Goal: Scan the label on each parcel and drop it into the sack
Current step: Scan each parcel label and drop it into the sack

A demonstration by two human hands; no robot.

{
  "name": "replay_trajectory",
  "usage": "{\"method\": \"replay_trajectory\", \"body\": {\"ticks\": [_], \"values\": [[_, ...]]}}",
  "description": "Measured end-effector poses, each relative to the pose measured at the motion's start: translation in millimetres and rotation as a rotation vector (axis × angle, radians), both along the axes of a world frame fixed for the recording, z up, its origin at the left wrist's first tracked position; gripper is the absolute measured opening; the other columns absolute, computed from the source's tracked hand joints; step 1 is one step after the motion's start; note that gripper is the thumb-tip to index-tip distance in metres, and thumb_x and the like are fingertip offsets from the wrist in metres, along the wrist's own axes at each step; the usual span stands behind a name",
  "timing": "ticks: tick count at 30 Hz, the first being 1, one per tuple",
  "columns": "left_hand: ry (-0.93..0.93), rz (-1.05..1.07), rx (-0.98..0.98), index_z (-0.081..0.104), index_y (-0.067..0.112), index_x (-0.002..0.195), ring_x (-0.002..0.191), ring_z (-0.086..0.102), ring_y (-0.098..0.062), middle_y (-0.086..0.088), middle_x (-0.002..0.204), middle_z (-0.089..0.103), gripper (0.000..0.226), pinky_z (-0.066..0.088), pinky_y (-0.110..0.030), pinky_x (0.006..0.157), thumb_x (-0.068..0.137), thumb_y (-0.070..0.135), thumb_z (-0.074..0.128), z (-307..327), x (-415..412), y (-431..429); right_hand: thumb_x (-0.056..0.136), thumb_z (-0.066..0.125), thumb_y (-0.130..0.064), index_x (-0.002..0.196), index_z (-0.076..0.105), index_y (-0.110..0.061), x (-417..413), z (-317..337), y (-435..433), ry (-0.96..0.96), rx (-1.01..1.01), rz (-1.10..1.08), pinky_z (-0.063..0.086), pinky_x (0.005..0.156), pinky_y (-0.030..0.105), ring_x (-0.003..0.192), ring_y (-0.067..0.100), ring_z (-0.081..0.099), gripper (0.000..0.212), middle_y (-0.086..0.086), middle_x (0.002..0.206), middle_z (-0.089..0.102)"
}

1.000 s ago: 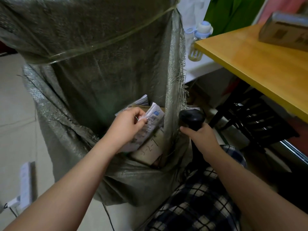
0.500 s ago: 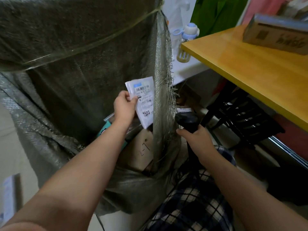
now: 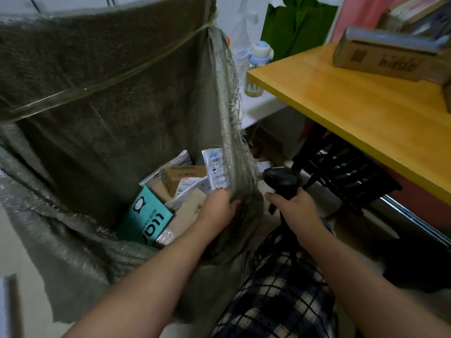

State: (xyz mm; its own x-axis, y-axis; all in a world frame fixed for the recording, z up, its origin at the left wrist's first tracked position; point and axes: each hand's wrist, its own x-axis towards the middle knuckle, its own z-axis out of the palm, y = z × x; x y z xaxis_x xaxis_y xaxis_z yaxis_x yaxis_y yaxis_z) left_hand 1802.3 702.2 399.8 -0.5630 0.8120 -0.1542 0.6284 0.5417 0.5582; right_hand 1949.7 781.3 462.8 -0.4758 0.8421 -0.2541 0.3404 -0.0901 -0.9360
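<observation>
- The left hand (image 3: 218, 206) reaches down inside the grey sack (image 3: 109, 118), close to its frayed right edge. Its fingers are curled with the tips hidden against the cloth, so we cannot tell whether they hold anything.
- The white parcel (image 3: 216, 168) stands on end just above that hand, label facing us. It leans on the sack's right wall, and its lower edge meets the knuckles.
- The right hand (image 3: 294, 208) is clenched round the handle of a black scanner (image 3: 280, 180), outside the sack and just beside it.
- Lower in the sack we see a teal box (image 3: 146, 215) and a brown box (image 3: 181, 176) among other parcels.
- A yellow table (image 3: 353, 101) on the right bears a cardboard box (image 3: 390, 54).
</observation>
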Motion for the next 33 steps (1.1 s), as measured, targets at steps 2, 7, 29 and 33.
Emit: {"method": "replay_trajectory", "body": {"ticks": [2, 7, 29, 33], "values": [[0.104, 0.008, 0.131, 0.065, 0.0, 0.105, 0.101, 0.06, -0.034, -0.019, 0.105, 0.066, 0.028, 0.043, -0.034, 0.083, 0.095, 0.024, 0.056, 33, 0, 8, 0.084, 0.072, -0.014, 0.076, 0.053, -0.034, 9, 14, 4, 0.03, 0.082, -0.023, 0.043, 0.073, 0.03, 0.073, 0.003, 0.053, 0.029, -0.012, 0.078, 0.058], [0.129, 0.146, 0.591, 0.068, -0.002, 0.1, 0.099, 0.063, -0.03, -0.019, 0.101, 0.069, 0.026, 0.044, -0.036, 0.085, 0.09, 0.021, 0.063, 120, 18, 16, 0.084, 0.073, -0.022, 0.091, 0.062, -0.033, 23, 48, 13, 0.175, 0.122, -0.033, 0.048, 0.082, 0.025, 0.088, 0.004, 0.062, 0.017, -0.015, 0.089, 0.066], [0.15, -0.143, 0.379, 0.047, 0.023, 0.084, 0.076, 0.055, -0.015, 0.007, 0.078, 0.057, 0.019, 0.047, -0.035, 0.068, 0.088, 0.031, 0.064, 116, 57, 13, 0.081, 0.074, -0.005, 0.098, 0.064, -0.013, 50, 29, 12, 0.223, -0.035, -0.253, 0.057, 0.072, 0.038, 0.077, 0.026, 0.069, 0.022, 0.015, 0.095, 0.072], [0.211, -0.267, 0.446, 0.052, 0.022, 0.095, 0.082, 0.054, -0.016, 0.007, 0.082, 0.058, 0.011, 0.047, -0.036, 0.072, 0.091, 0.029, 0.059, 145, 79, 54, 0.088, 0.069, -0.023, 0.11, 0.059, -0.014, 82, 68, 41, 0.21, 0.068, -0.312, 0.055, 0.059, 0.03, 0.063, 0.02, 0.065, 0.026, 0.01, 0.089, 0.069]]}}
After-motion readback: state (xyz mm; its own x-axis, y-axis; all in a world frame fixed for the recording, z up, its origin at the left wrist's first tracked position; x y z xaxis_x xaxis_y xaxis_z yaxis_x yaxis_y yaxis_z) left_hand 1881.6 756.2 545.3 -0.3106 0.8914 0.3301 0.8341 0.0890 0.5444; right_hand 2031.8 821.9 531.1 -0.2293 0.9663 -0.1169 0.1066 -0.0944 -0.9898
